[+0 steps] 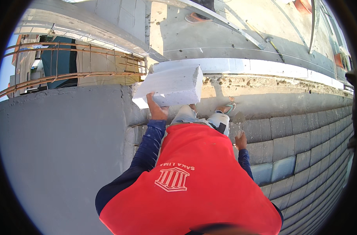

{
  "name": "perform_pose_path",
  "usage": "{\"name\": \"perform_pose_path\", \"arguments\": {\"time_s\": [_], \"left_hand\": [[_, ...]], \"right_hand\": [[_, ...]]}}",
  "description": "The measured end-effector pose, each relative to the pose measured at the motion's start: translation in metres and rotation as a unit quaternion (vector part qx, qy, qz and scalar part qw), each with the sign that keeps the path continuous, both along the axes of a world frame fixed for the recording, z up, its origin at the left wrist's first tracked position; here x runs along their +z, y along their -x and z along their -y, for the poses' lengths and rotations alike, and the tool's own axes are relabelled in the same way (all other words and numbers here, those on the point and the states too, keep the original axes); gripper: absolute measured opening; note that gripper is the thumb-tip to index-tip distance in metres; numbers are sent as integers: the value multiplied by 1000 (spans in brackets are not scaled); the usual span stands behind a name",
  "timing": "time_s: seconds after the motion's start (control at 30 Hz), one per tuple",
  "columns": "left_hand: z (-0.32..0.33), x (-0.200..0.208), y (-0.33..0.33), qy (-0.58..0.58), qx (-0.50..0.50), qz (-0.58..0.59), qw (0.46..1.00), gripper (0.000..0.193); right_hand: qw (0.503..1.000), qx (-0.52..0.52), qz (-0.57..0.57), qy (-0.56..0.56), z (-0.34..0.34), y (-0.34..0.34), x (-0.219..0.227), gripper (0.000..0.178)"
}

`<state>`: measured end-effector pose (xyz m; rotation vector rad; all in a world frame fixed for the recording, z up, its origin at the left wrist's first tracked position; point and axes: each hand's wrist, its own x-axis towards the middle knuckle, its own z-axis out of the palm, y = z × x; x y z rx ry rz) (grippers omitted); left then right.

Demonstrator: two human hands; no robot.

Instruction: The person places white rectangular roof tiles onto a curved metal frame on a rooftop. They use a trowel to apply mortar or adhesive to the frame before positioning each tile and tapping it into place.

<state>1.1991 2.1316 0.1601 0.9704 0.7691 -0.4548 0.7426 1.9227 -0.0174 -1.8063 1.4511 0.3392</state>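
Observation:
A large white lightweight concrete block [168,88] is tilted in front of me, at the left end of a course of similar white blocks [241,65]. My left hand [158,111] is closed on its near lower edge, thumb on the face toward me. Whether the block's far side rests on the course beneath, I cannot tell. Low at my right side, my right hand [241,141] is wrapped round the handle of a trowel [238,118], whose grey blade points away from me.
A tiled roof [288,141] slopes off at my right; a grey wall [61,156] stands at my left. Steel rebar [69,74] sticks out at the far left. A taut string [225,47] runs beyond the course. Past it lie a hammer [274,47] and a sandal [197,18].

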Motion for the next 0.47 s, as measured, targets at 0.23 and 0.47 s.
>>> {"name": "perform_pose_path", "arguments": {"time_s": [0.23, 0.47], "left_hand": [[97, -19, 30, 37, 0, -6, 999, 54], [175, -45, 14, 57, -46, 48, 996, 70]], "right_hand": [[982, -163, 65, -67, -4, 118, -60, 50], [969, -228, 84, -31, -40, 155, -62, 22]]}}
